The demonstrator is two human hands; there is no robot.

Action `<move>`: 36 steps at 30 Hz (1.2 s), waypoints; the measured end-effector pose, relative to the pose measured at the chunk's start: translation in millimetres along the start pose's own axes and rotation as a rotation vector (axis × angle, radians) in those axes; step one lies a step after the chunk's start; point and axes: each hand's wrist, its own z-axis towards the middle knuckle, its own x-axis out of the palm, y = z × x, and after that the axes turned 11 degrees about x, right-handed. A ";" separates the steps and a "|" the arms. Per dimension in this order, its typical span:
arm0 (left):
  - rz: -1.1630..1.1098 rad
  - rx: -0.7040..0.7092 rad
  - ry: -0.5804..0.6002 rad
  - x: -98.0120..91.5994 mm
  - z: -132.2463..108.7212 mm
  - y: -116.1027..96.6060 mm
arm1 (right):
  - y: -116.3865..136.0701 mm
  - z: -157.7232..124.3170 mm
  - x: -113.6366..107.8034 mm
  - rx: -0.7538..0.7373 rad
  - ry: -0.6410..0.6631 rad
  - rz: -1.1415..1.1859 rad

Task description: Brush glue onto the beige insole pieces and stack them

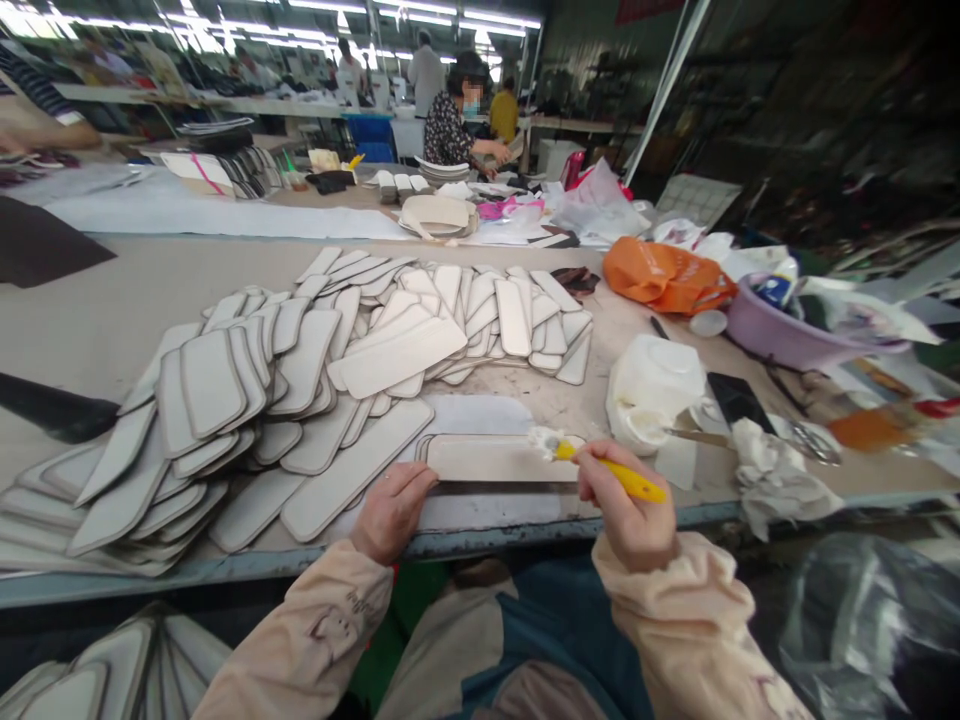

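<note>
A long pale panel (480,459) with rounded corners and a dark edge lies near the table's front edge, apparently on top of another one. My left hand (391,512) is closed on its left end, fingers together. In my right hand (631,515) is a brush (639,484) with a yellow handle, gripped between thumb and fingers. Its bristles, coated in white paste, rest at or just above the panel's right part; I cannot tell if they touch. White paper (480,412) lies under the panel. Many similar panels (202,385) are heaped left and behind.
A cut-open white plastic jug (652,385) stands right of the panel. Beyond it are crumpled tissue (780,475), scissors (814,440), an orange bag (667,275) and a purple basin (806,330). A person (454,125) works across the table. More panels (112,665) sit below, at left.
</note>
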 end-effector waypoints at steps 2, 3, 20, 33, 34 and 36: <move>0.023 0.021 0.007 -1.9 0.8 -1.6 | 4.7 -8.3 25.3 -0.019 0.171 0.169; 0.031 0.026 0.015 -2.8 1.3 -2.5 | 5.4 -11.4 39.0 -0.012 0.236 0.219; 0.089 0.107 -0.029 1.3 5.5 -4.0 | -14.5 14.1 -11.8 0.200 -0.081 -0.232; 0.111 0.164 -0.030 2.7 0.3 2.2 | -4.9 -23.4 59.7 -0.510 -0.122 -0.953; 0.106 0.163 -0.022 2.4 0.3 2.4 | -0.3 -26.0 67.4 -0.562 -0.065 -0.892; 0.091 0.162 -0.010 1.5 0.7 2.5 | 7.7 -29.8 79.1 -0.618 0.049 -0.728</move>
